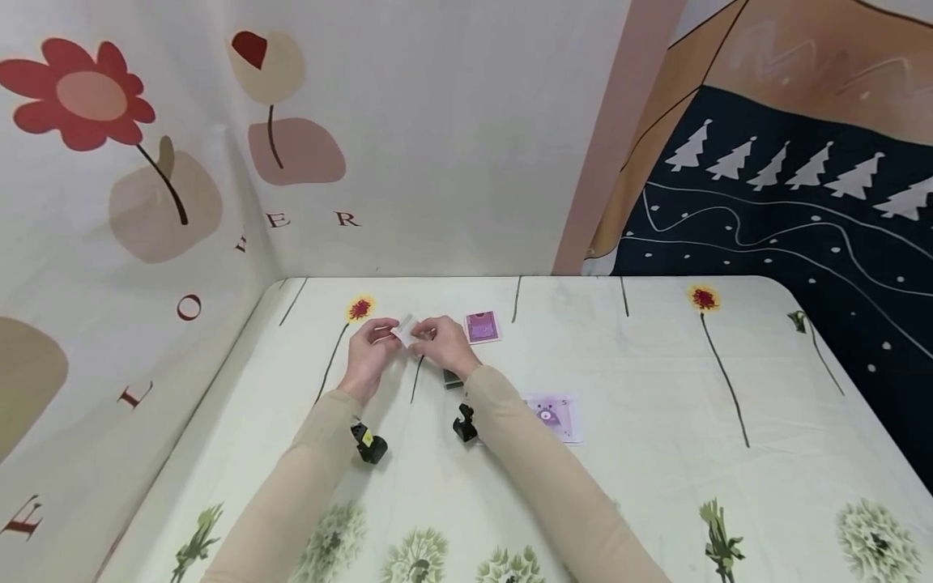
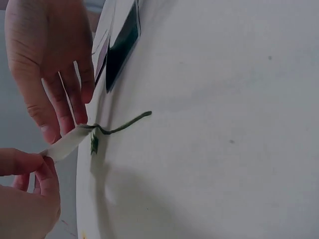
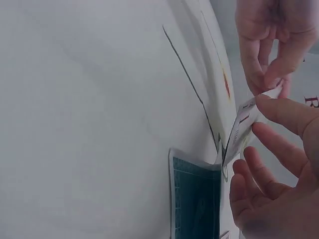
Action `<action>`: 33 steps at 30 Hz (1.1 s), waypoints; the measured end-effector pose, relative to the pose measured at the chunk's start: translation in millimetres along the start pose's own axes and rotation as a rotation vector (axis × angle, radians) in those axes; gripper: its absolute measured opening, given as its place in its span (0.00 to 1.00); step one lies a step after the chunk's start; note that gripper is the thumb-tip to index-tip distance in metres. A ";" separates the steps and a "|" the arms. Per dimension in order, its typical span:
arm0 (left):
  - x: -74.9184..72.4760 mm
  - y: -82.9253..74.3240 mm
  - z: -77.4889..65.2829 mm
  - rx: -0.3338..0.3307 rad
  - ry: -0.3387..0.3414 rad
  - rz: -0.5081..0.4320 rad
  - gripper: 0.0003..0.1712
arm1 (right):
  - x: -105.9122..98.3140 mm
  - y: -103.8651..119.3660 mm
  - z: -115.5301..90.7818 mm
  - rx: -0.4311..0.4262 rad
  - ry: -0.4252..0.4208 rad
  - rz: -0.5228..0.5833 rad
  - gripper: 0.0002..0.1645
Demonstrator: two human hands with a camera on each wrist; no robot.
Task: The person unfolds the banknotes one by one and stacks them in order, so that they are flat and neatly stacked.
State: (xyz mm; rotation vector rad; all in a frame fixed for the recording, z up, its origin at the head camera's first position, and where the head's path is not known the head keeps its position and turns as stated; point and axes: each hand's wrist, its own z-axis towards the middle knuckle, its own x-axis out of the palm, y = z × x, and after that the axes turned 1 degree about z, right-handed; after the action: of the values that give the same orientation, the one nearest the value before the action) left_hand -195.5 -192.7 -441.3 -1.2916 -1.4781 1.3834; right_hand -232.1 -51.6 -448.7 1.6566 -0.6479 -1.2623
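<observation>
Between both hands, above the table, is a small white card with printed lettering on the face seen in the right wrist view. My left hand pinches one end between thumb and fingers; in the left wrist view that hand is at the lower left. With thumb and forefinger, my right hand pinches the other side of the card, its remaining fingers loosely bent. A dark teal card with a white border is below the right hand, partly hidden by the right sleeve in the head view.
A purple card lies just beyond the right hand. Another pale purple card with a monster picture lies right of the right forearm, which covers part of it. Printed cloth hangs behind the table and at its left.
</observation>
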 end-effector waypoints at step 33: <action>36.1 -10.2 -13.9 0.174 0.093 -0.046 0.15 | -33.6 -19.7 -40.0 -0.157 -0.239 0.345 0.15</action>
State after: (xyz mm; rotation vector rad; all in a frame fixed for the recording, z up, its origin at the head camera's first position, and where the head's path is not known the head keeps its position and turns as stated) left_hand -192.7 -153.6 -433.5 -1.1887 -1.2876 1.3706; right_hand -208.4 -1.2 -449.3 1.2137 -0.9121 -1.2301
